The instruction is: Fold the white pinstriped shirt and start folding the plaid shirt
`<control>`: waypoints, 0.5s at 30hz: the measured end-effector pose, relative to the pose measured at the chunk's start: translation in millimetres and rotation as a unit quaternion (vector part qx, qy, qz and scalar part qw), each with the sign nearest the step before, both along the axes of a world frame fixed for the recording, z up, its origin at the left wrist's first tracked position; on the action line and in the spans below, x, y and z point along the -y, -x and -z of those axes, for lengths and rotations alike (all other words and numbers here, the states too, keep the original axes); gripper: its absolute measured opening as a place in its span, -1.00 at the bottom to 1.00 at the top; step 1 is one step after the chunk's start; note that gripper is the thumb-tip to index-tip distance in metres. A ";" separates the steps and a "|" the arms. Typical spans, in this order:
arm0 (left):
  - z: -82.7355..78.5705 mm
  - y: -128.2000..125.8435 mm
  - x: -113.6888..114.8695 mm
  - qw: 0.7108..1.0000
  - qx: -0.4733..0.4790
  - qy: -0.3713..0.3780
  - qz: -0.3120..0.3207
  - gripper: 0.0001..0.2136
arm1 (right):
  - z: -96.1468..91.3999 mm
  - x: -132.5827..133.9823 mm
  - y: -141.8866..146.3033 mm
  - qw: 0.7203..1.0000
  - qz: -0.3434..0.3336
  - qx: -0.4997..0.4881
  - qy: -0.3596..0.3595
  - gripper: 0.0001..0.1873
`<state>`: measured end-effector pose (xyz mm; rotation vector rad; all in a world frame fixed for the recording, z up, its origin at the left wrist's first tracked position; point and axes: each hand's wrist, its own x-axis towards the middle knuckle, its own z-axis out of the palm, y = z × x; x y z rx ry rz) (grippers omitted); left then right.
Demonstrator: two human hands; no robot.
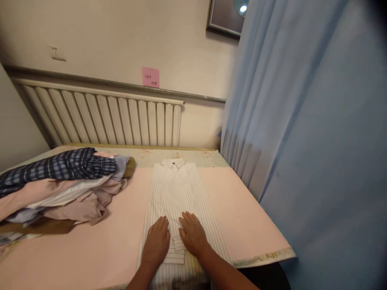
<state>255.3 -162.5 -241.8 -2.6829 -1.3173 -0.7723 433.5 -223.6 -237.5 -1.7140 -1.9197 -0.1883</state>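
Currently, left hand and right hand lie flat, side by side, on the striped shirt; the pink note bears illegible writing.

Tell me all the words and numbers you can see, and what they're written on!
Pink note on the wall: two short handwritten lines, maybe numbers, too small to read.
Blue tag at the neck of the striped shirt: too small to read.
Nothing else shows any writing.
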 end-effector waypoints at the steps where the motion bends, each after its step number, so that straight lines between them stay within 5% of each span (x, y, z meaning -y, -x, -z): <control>1: 0.2 0.1 -0.1 1.000 0.000 -0.002 0.001 -0.65 | 0.3 -0.1 0.0 1.000 0.000 0.001 -0.002 -0.60; 15: 0.0 -0.1 -0.2 1.000 0.008 0.007 0.006 -0.64 | 0.1 -0.4 -0.3 1.000 0.001 -0.001 0.004 -0.61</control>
